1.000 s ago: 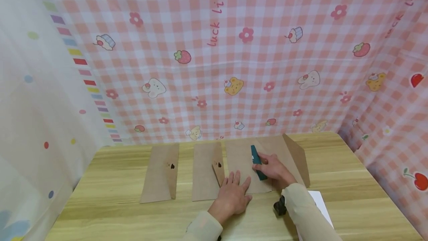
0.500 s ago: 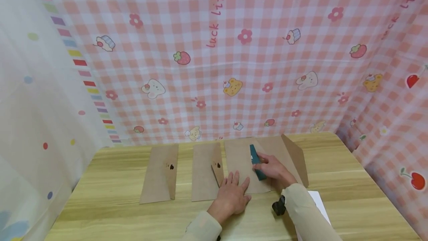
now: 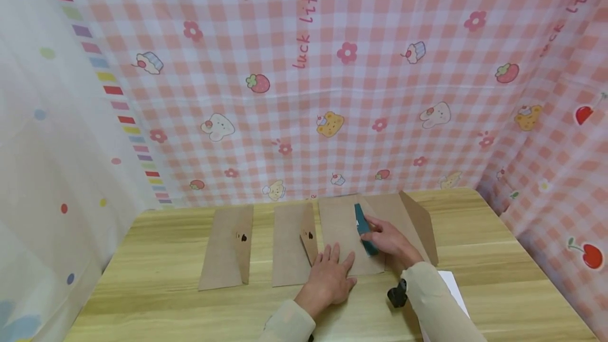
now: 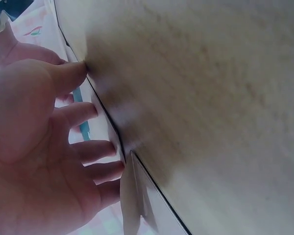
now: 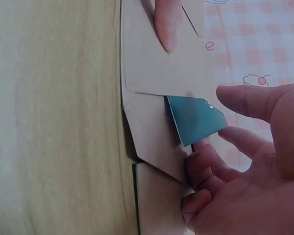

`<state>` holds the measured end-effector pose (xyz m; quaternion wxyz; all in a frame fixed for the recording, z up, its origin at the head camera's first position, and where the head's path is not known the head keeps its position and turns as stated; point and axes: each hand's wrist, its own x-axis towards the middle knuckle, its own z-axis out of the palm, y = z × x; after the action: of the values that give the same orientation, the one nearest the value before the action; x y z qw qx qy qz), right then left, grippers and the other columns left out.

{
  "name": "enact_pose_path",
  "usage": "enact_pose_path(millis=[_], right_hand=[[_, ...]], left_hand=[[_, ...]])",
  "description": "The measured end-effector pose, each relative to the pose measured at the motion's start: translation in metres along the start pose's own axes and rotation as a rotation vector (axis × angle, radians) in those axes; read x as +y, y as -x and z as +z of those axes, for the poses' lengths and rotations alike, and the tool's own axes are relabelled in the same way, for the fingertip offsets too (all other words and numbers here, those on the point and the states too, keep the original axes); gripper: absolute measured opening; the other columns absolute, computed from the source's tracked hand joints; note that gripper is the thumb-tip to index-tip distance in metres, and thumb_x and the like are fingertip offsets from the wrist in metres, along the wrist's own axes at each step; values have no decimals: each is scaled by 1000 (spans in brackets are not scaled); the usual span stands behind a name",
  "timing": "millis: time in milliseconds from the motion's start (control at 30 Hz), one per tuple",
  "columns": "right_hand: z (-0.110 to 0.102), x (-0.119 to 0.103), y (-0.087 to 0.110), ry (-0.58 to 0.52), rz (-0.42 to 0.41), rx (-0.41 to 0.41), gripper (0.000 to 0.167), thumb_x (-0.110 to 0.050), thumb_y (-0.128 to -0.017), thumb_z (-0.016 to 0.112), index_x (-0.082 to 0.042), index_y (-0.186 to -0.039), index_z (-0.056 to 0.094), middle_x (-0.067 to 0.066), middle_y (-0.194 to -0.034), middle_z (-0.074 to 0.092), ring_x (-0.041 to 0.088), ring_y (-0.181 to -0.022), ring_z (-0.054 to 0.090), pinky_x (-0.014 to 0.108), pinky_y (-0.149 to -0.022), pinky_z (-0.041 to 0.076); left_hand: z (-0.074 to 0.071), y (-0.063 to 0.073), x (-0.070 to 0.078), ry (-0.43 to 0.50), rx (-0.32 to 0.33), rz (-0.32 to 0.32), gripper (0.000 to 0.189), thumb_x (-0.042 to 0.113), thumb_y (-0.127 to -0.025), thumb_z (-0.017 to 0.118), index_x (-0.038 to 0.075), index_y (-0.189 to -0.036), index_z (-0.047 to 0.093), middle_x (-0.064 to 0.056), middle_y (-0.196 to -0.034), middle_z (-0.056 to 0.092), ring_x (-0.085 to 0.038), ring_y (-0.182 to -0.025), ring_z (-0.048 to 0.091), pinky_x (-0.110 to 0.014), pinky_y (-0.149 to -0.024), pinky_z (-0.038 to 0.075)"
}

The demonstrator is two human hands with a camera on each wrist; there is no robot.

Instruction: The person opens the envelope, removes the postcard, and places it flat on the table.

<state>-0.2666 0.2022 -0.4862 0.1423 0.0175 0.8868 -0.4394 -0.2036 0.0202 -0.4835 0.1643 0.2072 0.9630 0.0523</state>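
Observation:
In the head view, my right hand (image 3: 391, 239) pinches a narrow teal card-like piece (image 3: 365, 228) with a white mark. Thumb and forefinger are at its right side, over a brown paper envelope (image 3: 339, 215). The right wrist view shows the teal piece (image 5: 196, 120) near thumb and fingertips, lying against the brown paper beside the envelope's edge. My left hand (image 3: 329, 281) lies flat with spread fingers, over the near left corner of this envelope and the right edge of a second envelope (image 3: 287, 241). That second one has a partly raised flap (image 3: 310, 241) with a dark print.
Another brown envelope (image 3: 223, 252) with a folded flap lies at the left of the wooden table (image 3: 157, 300). Brown paper with an angled flap (image 3: 423, 226) lies on the right. A white sheet (image 3: 455, 292) shows beneath the right sleeve. A checked curtain (image 3: 361, 88) hangs behind.
The head view has shifted slightly. Both hands, the teal piece and the envelopes keep nearly the same places.

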Motion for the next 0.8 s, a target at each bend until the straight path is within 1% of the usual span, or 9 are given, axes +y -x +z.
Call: enact_pose_path(millis=[200, 400, 500, 633, 700, 733, 800], right_hand=[[0, 2, 0, 1, 3, -3, 65, -21, -96, 58, -10, -155, 33, 32, -148, 40, 48, -135, 41, 62, -106, 37], [0, 5, -1, 18, -7, 0, 64, -22, -97, 58, -9, -155, 33, 31, -139, 50, 43, -127, 49, 57, -103, 42], [-1, 5, -2, 14, -12, 0, 63, -22, -98, 57, -10, -155, 33, 30, -140, 49, 42, -131, 47, 57, -105, 40], [0, 5, -2, 13, -16, -1, 61, -22, -99, 55, -9, -155, 33, 31, -146, 43, 45, -137, 40, 60, -109, 35], [0, 4, -2, 19, -23, 6, 61, -21, -99, 55, -7, -154, 33, 31, -145, 45, 45, -135, 42, 59, -109, 36], [1, 5, -2, 15, -25, 7, 61, -19, -99, 55, -6, -154, 33, 32, -140, 48, 44, -131, 46, 58, -107, 38], [2, 5, -1, 12, -43, 20, 60, -16, -98, 56, -3, -153, 34, 32, -140, 49, 43, -128, 48, 56, -105, 40]], left_hand=[[1, -1, 0, 1, 3, -4, 56, 46, -101, 49, 29, -154, 38, -11, -163, 27, -30, -150, 24, -48, -120, 25], [3, -2, -1, 8, 5, 0, 56, 46, -102, 48, 29, -154, 37, -11, -163, 26, -30, -150, 23, -48, -120, 24], [4, -2, -1, 2, 11, 3, 56, 47, -102, 48, 30, -154, 37, -12, -163, 25, -31, -150, 23, -49, -120, 23], [3, -1, -2, -10, 18, 6, 56, 47, -102, 47, 29, -155, 36, -12, -163, 25, -31, -150, 23, -49, -120, 23], [3, -1, -1, -12, 19, 7, 56, 47, -102, 47, 29, -154, 37, -12, -163, 26, -31, -150, 23, -49, -120, 23], [3, -1, -1, -9, 18, 8, 56, 46, -102, 48, 29, -154, 37, -12, -163, 26, -31, -150, 23, -48, -120, 23], [3, -1, -1, -7, 17, 9, 56, 46, -102, 49, 29, -154, 37, -12, -162, 27, -30, -150, 24, -48, -120, 23]])
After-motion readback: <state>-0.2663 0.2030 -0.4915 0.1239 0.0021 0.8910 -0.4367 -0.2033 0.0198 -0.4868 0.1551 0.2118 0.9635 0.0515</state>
